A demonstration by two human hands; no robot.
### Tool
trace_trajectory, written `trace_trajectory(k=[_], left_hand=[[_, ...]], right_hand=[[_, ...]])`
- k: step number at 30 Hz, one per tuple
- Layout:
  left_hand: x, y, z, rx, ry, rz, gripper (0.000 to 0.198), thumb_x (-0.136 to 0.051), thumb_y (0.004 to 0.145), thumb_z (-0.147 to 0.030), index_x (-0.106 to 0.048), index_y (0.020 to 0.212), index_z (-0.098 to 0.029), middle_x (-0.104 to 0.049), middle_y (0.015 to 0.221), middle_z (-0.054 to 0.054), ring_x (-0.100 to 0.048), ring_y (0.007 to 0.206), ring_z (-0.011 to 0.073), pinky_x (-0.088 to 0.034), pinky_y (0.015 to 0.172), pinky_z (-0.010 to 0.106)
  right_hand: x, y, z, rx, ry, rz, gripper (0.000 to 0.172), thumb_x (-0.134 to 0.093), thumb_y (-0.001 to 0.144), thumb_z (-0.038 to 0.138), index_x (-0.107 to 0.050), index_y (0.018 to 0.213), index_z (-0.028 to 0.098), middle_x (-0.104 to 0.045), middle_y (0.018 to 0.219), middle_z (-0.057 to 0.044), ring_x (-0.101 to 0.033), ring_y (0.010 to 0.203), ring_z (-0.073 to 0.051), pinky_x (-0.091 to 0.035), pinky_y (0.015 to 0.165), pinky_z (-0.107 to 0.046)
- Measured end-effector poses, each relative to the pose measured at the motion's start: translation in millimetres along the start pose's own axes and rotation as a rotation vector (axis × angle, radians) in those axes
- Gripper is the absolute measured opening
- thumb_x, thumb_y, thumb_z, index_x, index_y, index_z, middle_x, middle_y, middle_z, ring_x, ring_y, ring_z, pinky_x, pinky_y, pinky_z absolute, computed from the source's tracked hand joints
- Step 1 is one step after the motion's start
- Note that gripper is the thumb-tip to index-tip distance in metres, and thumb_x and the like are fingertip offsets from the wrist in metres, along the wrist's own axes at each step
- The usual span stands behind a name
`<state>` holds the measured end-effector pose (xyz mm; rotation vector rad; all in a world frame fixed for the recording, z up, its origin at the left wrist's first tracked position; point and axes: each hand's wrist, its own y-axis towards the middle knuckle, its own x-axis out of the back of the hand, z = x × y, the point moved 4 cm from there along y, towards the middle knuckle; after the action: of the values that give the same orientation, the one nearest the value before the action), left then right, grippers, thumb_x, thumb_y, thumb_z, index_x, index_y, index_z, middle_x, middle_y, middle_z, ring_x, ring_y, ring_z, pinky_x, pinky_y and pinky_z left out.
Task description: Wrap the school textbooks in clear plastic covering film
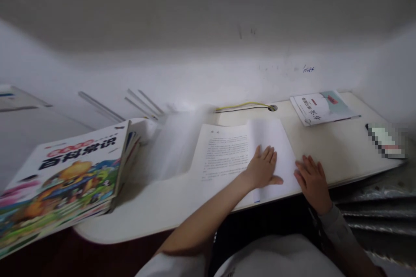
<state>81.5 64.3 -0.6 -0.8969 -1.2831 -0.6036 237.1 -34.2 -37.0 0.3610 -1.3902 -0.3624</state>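
An open book (224,149) lies on the white desk, its left page printed with lines of text and its right page blank. My left hand (264,168) rests palm down on it near the fold, with fingers stretched out and thumb apart. Just off the book's right edge, my right hand (313,181) lies flat at the front of the desk, fingers extended and holding nothing. A pale, translucent sheet-like thing (177,147) is left of the book, too blurred to name.
A stack of picture books (81,173) stands at the left. A white-and-teal booklet (321,107) lies at the back right, and a phone (386,140) sits on the right corner. Yellow and black cables (243,106) run into a desk hole along the wall.
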Motion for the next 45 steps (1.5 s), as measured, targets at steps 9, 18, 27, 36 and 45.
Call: trace_trajectory(k=[9,18,27,36,45], left_hand=[[0.2,16.1,-2.7,-0.061,-0.071,0.006,0.095,-0.022,0.080,-0.076,-0.018,0.146,-0.008,-0.014,0.151,0.019,-0.014,0.140,0.0320,-0.008,0.110,0.056],[0.3,21.2,-10.0,-0.131,-0.121,0.030,0.098,-0.024,0.078,-0.077,-0.016,0.146,-0.007,-0.011,0.152,0.017,-0.011,0.141,0.0301,-0.008,0.111,0.052],[1.1,22.7,-22.8,-0.159,-0.146,-0.004,0.094,-0.027,0.082,-0.072,-0.013,0.146,-0.006,-0.013,0.151,0.019,-0.012,0.140,0.0315,-0.012,0.112,0.048],[9.9,31.7,-27.8,-0.173,-0.128,-0.027,0.100,-0.030,0.081,-0.072,-0.005,0.145,0.000,-0.013,0.151,0.023,-0.015,0.140,0.0286,-0.014,0.112,0.044],[12.4,9.2,-5.1,0.033,-0.065,0.054,0.101,-0.031,0.076,-0.078,-0.023,0.144,-0.005,-0.016,0.150,0.023,-0.007,0.140,0.0368,-0.004,0.106,0.065]], right_hand=[[4.7,0.9,0.3,0.039,-0.005,0.128,0.041,-0.039,0.093,0.040,-0.056,0.124,0.019,-0.051,0.135,-0.012,-0.044,0.126,-0.029,-0.029,0.103,-0.051],[3.6,0.1,-2.4,0.067,0.019,0.136,0.043,-0.039,0.092,0.041,-0.055,0.125,0.020,-0.050,0.136,-0.011,-0.043,0.127,-0.028,-0.028,0.103,-0.050],[2.0,-0.1,-2.6,0.081,-0.007,0.137,0.042,-0.039,0.092,0.040,-0.055,0.124,0.019,-0.051,0.136,-0.011,-0.044,0.126,-0.028,-0.028,0.103,-0.050],[3.6,-0.8,-2.6,0.060,0.018,0.167,0.041,-0.038,0.093,0.038,-0.054,0.126,0.019,-0.048,0.137,-0.011,-0.041,0.128,-0.028,-0.028,0.104,-0.050],[7.9,32.7,-40.5,0.172,0.017,0.277,0.043,-0.040,0.092,0.039,-0.051,0.130,0.022,-0.037,0.146,-0.009,-0.029,0.135,-0.029,-0.028,0.105,-0.049]])
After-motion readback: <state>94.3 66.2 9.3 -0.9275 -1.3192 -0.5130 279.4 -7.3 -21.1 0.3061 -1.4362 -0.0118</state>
